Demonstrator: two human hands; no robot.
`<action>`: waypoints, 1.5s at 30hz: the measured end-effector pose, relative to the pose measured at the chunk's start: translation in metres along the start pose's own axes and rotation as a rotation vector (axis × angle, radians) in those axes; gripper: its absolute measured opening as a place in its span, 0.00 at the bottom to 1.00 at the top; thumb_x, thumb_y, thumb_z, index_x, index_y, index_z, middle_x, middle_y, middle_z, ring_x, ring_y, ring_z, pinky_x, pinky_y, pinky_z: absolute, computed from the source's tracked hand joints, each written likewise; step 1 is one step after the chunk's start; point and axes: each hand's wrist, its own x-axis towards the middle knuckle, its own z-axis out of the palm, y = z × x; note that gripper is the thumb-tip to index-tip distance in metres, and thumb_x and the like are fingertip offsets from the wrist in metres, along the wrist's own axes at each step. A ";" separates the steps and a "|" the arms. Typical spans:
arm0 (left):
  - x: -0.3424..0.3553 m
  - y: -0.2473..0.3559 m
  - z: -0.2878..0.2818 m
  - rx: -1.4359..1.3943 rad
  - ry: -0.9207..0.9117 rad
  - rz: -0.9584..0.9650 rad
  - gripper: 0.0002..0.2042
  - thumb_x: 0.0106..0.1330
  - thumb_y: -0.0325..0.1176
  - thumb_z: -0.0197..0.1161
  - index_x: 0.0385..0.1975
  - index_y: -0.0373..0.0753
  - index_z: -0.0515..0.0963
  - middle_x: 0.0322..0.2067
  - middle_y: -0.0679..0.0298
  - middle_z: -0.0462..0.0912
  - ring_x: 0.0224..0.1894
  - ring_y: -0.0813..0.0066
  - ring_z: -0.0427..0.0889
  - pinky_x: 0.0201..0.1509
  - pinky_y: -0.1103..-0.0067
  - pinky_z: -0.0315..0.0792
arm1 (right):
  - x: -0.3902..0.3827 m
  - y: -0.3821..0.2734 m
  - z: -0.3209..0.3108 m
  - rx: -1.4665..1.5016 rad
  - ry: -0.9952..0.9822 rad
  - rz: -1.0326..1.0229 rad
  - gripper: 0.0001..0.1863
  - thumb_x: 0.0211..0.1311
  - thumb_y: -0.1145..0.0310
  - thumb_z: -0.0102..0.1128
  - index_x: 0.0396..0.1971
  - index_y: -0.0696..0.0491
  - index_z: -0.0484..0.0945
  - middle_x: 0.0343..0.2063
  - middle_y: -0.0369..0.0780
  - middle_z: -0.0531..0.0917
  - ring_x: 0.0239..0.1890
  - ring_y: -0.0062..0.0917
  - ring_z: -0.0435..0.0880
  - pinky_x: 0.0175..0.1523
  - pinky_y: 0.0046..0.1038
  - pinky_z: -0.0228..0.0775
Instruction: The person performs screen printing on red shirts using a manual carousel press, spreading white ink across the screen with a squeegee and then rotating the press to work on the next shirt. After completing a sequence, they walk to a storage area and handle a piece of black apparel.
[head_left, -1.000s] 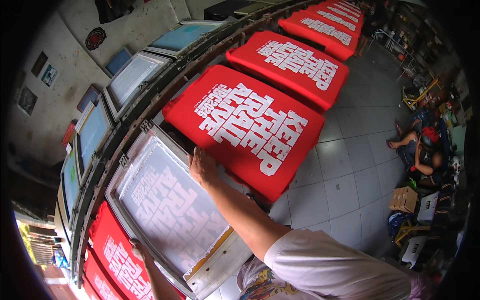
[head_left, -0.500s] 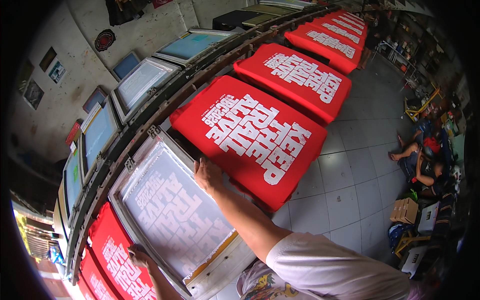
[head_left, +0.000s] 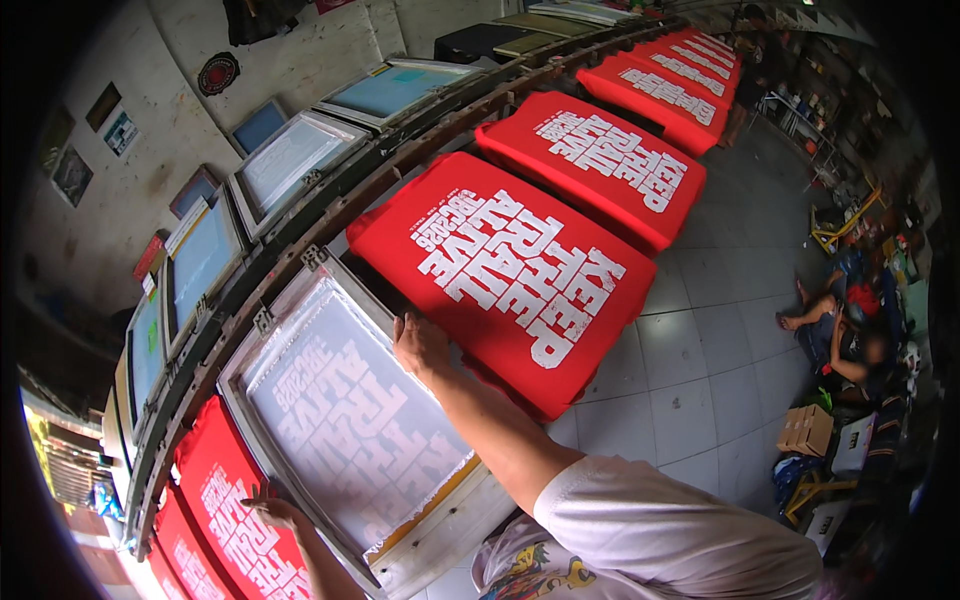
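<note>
So I had the framed screen [head_left: 345,425] right in front of me, sitting between two shirts and hinged to the long dark rail [head_left: 400,165] by a pair of metal clamps [head_left: 262,320]. Big pale block lettering showed on its greyish mesh, and a yellowish strip [head_left: 425,508] ran along the edge nearest me. Couldn't tell you if it was lying dead flat or tipped up a bit. My right hand [head_left: 422,348] was on the right side of the frame, fingers bent at the edge; can't tell whether I had a proper grip or was just resting it there. My left hand [head_left: 273,508] was just off the opposite side, fingers spread and holding nothing, out over the left red shirt [head_left: 226,490]; can't tell if I was touching the cloth. The right red shirt [head_left: 490,285], with its chunky white print, lay just past my right hand, and more red shirts [head_left: 595,165] ran off beyond it. Other framed screens [head_left: 300,165] stood tilted across the rail, and another person [head_left: 850,335] sat over on the tiled floor [head_left: 690,375] near a cardboard box [head_left: 806,430].
</note>
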 end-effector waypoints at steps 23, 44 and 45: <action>-0.053 0.005 -0.061 -0.456 -0.223 0.201 0.21 0.84 0.41 0.47 0.61 0.31 0.76 0.48 0.52 0.87 0.39 0.69 0.88 0.45 0.75 0.77 | -0.008 -0.018 0.013 0.150 0.251 -0.249 0.25 0.78 0.47 0.45 0.44 0.55 0.79 0.44 0.50 0.82 0.48 0.47 0.82 0.51 0.46 0.77; -0.221 0.099 -0.255 -0.084 -0.471 -0.062 0.24 0.84 0.43 0.45 0.53 0.27 0.82 0.28 0.58 0.88 0.30 0.75 0.84 0.42 0.78 0.78 | -0.274 0.039 -0.143 -0.551 -0.420 -1.254 0.29 0.48 0.51 0.81 0.44 0.55 0.81 0.43 0.41 0.80 0.53 0.37 0.80 0.63 0.38 0.69; -0.219 0.100 -0.249 -0.054 -0.512 -0.045 0.22 0.83 0.41 0.48 0.53 0.27 0.82 0.28 0.59 0.88 0.31 0.75 0.85 0.42 0.78 0.78 | -0.277 0.046 -0.142 -0.609 -0.412 -1.234 0.30 0.48 0.52 0.80 0.45 0.55 0.81 0.44 0.41 0.80 0.54 0.38 0.79 0.64 0.38 0.69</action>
